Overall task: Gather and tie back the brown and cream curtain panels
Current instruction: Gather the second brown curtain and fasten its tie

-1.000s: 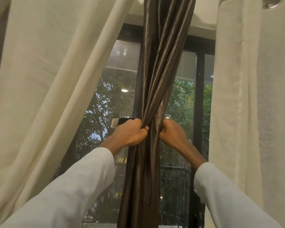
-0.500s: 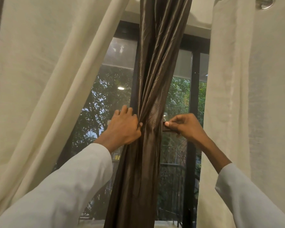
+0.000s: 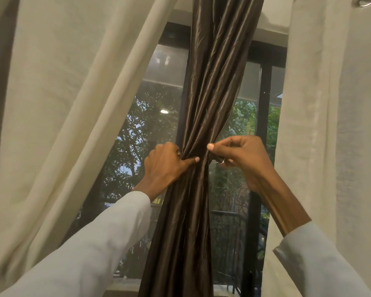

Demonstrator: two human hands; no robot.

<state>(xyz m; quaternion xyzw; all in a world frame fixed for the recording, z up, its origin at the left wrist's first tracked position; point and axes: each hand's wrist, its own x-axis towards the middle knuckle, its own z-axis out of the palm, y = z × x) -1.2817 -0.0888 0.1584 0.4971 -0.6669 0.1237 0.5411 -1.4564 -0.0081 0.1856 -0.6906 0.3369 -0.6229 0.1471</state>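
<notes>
At the window's centre, the brown curtain (image 3: 204, 129) hangs gathered into a twisted rope. Left hand (image 3: 165, 163) grips the bundle; right hand (image 3: 238, 155) pinches something small and dark against it. Tie not fastened yet, and the cream panels (image 3: 69, 99) hang loose either side.

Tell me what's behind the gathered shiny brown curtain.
Behind the gathered shiny brown curtain are a dark-framed glass window, green trees and a black railing. The strip directly behind its folds is hidden.
</notes>
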